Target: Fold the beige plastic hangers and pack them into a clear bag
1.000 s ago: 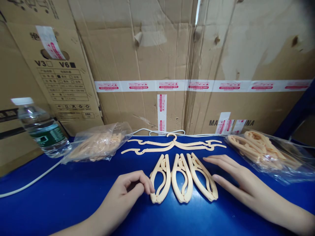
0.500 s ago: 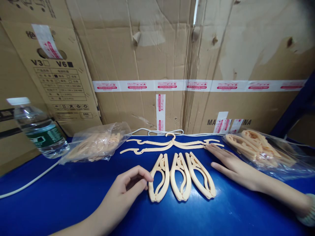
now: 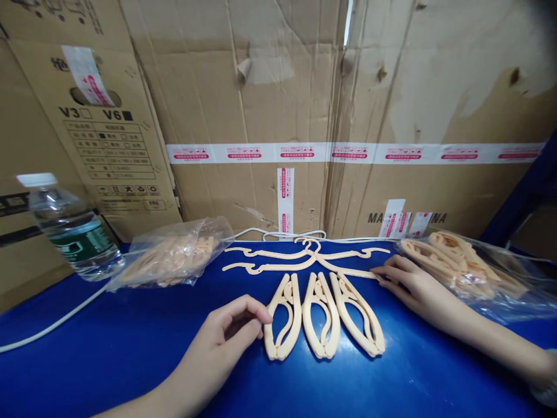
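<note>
Two pale beige folding hangers lie unfolded at the back of the table, the farther hanger (image 3: pixel 278 253) partly overlapped by the nearer hanger (image 3: pixel 348 270) around their hooks. My right hand (image 3: pixel 411 284) pinches the right arm tip of the nearer one between thumb and fingers. In front of them, three folded hangers form a row: a left one (image 3: pixel 297 319), a middle one (image 3: pixel 336 319) and a right one (image 3: pixel 378 331). Beside the left one rests my left hand (image 3: pixel 226 331), loosely curled, a gap between thumb and index finger, fingertips at the hanger's edge and holding nothing.
A clear bag of beige hangers (image 3: pixel 174 255) lies back left, another bag (image 3: pixel 470 273) back right. A water bottle (image 3: pixel 78 232) stands at the far left near a white cable (image 3: pixel 65 322). Cardboard sheets (image 3: pixel 243 110) wall off the blue table (image 3: pixel 331 389) behind.
My right hand has closed on the nearer unfolded hanger's arm tip, and that hanger has shifted right and a little toward me. My left hand stays beside the left folded hanger.
</note>
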Motion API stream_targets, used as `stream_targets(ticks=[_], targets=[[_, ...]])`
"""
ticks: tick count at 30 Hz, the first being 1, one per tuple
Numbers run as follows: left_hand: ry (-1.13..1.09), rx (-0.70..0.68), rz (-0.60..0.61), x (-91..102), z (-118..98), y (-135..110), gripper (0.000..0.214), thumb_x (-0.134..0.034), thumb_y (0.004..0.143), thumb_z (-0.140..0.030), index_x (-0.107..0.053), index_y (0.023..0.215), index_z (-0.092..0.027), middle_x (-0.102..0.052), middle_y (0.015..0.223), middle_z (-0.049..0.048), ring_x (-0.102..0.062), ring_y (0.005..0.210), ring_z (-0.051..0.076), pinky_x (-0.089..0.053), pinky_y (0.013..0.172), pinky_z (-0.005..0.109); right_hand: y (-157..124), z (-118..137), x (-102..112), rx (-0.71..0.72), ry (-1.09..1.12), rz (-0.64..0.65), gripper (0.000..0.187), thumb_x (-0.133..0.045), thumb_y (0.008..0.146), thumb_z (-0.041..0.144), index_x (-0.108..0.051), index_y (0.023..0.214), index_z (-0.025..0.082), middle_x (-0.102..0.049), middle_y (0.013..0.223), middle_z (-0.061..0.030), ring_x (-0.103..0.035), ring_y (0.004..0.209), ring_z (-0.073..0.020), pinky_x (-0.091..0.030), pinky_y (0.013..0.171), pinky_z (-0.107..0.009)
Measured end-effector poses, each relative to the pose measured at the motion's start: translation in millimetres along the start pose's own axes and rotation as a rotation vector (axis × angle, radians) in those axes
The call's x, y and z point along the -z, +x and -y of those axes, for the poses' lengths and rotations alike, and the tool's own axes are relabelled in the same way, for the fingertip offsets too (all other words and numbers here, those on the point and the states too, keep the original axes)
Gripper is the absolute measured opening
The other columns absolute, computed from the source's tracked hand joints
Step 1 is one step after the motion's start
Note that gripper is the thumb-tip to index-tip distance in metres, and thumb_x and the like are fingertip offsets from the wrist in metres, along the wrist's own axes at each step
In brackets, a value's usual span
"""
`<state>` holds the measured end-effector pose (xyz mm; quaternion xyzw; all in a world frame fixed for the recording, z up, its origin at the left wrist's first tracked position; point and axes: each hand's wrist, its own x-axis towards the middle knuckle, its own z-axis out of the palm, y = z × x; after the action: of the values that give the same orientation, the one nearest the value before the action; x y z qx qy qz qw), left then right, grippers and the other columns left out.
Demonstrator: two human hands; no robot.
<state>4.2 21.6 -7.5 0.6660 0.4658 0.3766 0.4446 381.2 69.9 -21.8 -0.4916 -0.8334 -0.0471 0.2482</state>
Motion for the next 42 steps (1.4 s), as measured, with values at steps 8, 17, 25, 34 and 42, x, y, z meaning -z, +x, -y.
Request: stream_targets(ticks=[8,17,25,34,42], targets=[[0.024,0.006,-0.01,0.4,-5.6,1.9,0.017,-0.058,0.081,-0.036,-0.065,0.077,-0.021,-0.062,0.075,0.0005,-0.057,0.071,0.019,-0.044,0.069,0.03,1.7,7.4,4.2,-0.063,0.078,-0.004,0.028,-0.047,0.095,0.041,-0.064,0.089,0.021,-0.064,0.093,-0.0092,-0.063,0.086,-0.024,-0.055,0.079,-0.04],[-0.023,0.015,-0.075,0.6,-4.1,1.6,0.013,-0.061,0.079,-0.032,-0.065,0.081,-0.021,-0.064,0.077,0.0006,-0.059,0.073,0.018,-0.047,0.07,0.03,-1.7,9.9,8.0,-0.211,0.207,-0.037,0.028,-0.048,0.094,0.046,-0.058,0.089,0.02,-0.067,0.079,-0.0054,-0.062,0.067,-0.02,-0.051,0.059,-0.032],[-0.212,0.023,-0.282,1.0,14.6,10.9,0.049,-0.07,0.071,-0.034,-0.058,0.116,-0.021,-0.06,0.127,0.0125,-0.061,0.105,0.029,-0.053,0.085,0.041,-6.0,17.1,24.7,-0.252,0.342,-0.153,0.028,-0.054,0.092,0.048,-0.06,0.092,0.021,-0.067,0.085,-0.0088,-0.064,0.078,-0.0231,-0.054,0.068,-0.033],[-0.268,-0.051,-0.236,-3.9,20.9,6.2,0.075,-0.066,0.083,-0.037,-0.024,0.145,-0.033,-0.039,0.148,0.012,-0.063,0.106,0.025,-0.051,0.094,0.042,-11.8,39.4,30.8,-0.185,0.281,-0.101,0.02,-0.053,0.093,0.04,-0.059,0.089,0.021,-0.066,0.085,-0.0073,-0.061,0.074,-0.02,-0.052,0.064,-0.03],[-0.077,-0.011,-0.044,-4.0,-0.8,-1.4,0.04,-0.067,0.082,-0.039,-0.06,0.12,-0.029,-0.07,0.108,0.0037,-0.065,0.099,0.023,-0.052,0.088,0.032,-15.9,56.3,28.0,-0.129,0.233,-0.05,0.018,-0.051,0.094,0.038,-0.06,0.089,0.022,-0.065,0.08,-0.0029,-0.059,0.066,-0.0169,-0.051,0.059,-0.029]])
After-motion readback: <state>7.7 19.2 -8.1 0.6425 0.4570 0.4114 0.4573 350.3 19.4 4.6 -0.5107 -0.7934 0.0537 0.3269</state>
